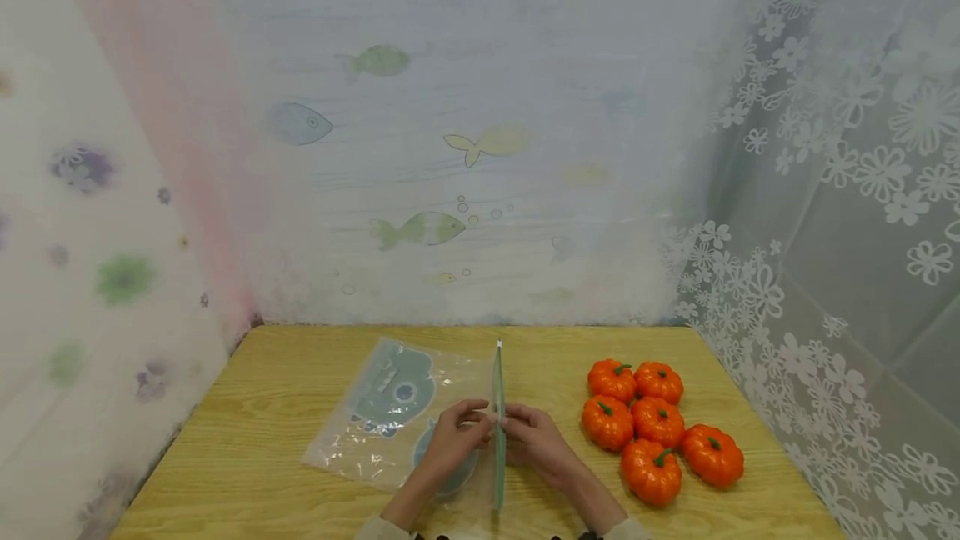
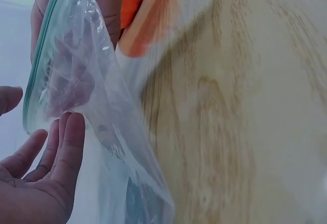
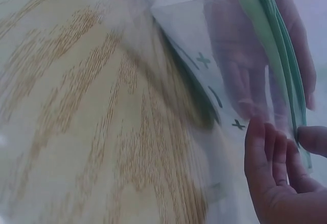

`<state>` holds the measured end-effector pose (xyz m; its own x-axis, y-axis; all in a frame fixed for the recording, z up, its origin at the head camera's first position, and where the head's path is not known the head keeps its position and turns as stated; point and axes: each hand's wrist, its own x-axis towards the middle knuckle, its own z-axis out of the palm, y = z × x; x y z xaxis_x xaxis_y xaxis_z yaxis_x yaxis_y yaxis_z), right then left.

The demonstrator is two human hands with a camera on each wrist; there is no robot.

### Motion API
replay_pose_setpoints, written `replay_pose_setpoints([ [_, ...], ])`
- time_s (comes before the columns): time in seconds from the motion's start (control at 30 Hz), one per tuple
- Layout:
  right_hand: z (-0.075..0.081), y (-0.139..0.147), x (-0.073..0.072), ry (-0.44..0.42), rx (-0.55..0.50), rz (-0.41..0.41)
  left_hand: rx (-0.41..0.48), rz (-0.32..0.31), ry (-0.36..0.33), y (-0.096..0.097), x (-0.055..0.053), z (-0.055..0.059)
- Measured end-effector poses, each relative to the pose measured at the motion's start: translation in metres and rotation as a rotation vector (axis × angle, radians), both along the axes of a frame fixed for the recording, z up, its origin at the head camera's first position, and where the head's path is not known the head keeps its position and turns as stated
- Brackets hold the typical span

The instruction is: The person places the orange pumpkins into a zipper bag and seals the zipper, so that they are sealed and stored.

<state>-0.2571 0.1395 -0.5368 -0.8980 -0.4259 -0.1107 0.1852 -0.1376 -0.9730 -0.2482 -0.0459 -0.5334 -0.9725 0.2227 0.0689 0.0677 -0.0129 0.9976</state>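
A clear zip bag (image 1: 390,440) with a pale blue cartoon print lies toward the left of the table. Its green zip edge (image 1: 499,440) stands raised, seen nearly edge-on between the hands. My left hand (image 1: 453,436) touches the bag's side with extended fingers; in the left wrist view its thumb (image 2: 9,99) is apart from the green strip. On the other side, my right hand (image 1: 543,444) pinches the zip edge, the thumb (image 3: 312,140) at the strip and the fingers (image 3: 271,155) against the plastic. Through the clear film the opposite hand shows in both wrist views.
Several shiny orange toy pumpkins (image 1: 658,422) sit grouped on the right of the wood-grain table (image 1: 262,415). A curtain with printed fish (image 1: 431,228) hangs behind the table's back edge, and a flower-patterned sheer curtain (image 1: 795,373) hangs along the right side.
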Motion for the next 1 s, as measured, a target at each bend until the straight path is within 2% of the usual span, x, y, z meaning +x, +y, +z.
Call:
replay_pose_setpoints([
  [0.33,0.006,-0.006,0.003,0.057,0.016,0.021,0.007,0.028,0.004,-0.001,0.0,0.006],
  [0.63,0.01,-0.01,0.005,0.046,0.024,-0.021,0.034,0.047,0.019,-0.003,0.003,0.012],
  [0.9,0.019,-0.016,0.005,0.087,0.137,-0.085,-0.035,0.132,0.071,-0.008,0.001,0.018],
  [1.0,0.024,-0.018,0.005,0.12,0.141,-0.089,-0.049,0.134,0.086,-0.01,0.001,0.021],
])
